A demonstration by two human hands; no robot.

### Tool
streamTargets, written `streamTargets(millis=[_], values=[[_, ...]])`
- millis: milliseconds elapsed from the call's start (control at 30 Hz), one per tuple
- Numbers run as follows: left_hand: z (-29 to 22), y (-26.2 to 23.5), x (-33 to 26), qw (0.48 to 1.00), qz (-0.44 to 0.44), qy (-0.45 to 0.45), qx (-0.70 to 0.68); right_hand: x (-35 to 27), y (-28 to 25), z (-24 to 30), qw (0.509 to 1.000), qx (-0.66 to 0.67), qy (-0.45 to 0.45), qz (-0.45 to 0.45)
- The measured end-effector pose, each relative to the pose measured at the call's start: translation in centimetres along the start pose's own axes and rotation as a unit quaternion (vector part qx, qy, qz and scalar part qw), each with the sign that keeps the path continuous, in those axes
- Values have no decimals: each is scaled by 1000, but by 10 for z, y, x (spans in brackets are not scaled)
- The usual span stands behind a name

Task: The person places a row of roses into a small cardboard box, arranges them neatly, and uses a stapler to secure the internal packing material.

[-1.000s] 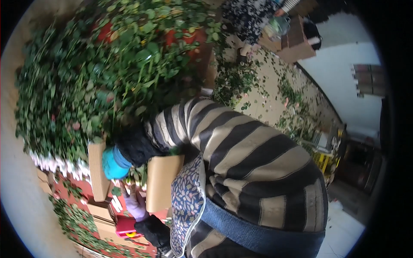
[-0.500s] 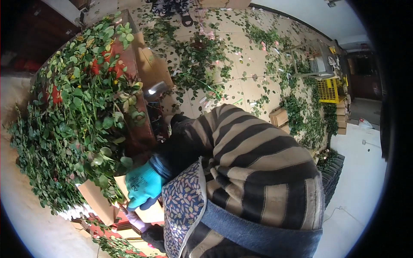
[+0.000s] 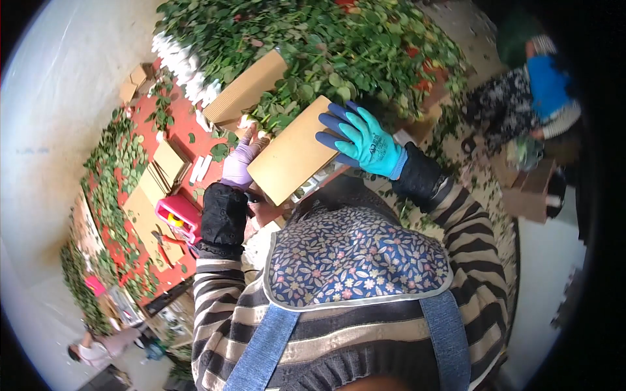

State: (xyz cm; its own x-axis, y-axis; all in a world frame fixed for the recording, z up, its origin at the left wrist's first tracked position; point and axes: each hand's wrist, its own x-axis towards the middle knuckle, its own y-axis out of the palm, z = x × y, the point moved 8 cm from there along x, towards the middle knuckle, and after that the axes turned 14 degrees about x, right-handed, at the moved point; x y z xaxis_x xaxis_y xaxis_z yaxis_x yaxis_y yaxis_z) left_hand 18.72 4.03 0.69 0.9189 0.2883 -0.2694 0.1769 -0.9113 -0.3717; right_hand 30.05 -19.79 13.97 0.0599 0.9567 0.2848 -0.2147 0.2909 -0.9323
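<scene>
My right hand [image 3: 368,143], in a teal glove with dark blue fingertips, lies open with fingers spread over the right end of a brown cardboard panel [image 3: 297,153]. At that panel's left end is my left hand [image 3: 240,163], in a purple glove with taped fingers. Its fingers stretch forward beside a pale rose head [image 3: 246,122], and its thumb is hidden. A second, corrugated cardboard panel [image 3: 248,85] stands beyond them. Between the panels, green leafy rose stems [image 3: 277,107] show in part.
A big heap of leafy stems [image 3: 365,52] covers the far side of the red table [image 3: 186,124]. To the left lie folded cardboard [image 3: 171,159], a pink tape dispenser [image 3: 179,218] and red-handled pliers [image 3: 163,247]. A co-worker in blue [image 3: 548,85] is at the right.
My view has swung from the leaf-strewn floor to the table. The teal-gloved right hand, bent over the cardboard before, now lies spread on the panel's right end.
</scene>
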Motion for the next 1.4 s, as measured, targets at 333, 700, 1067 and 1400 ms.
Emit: streamTargets(millis=[333,700,1067,1400], values=[[-20,-2,-19,989,-2,48,142,77,-76,6,966,205,-115,108],[-18,5,-44,936,-19,-141,-321,131,-67,12,880,315,-249,255],[-107,-29,-112,946,-132,192,226,110,-55,29,913,226,-167,296],[-136,-15,-140,984,92,138,58,128,-64,14,858,445,-36,254]])
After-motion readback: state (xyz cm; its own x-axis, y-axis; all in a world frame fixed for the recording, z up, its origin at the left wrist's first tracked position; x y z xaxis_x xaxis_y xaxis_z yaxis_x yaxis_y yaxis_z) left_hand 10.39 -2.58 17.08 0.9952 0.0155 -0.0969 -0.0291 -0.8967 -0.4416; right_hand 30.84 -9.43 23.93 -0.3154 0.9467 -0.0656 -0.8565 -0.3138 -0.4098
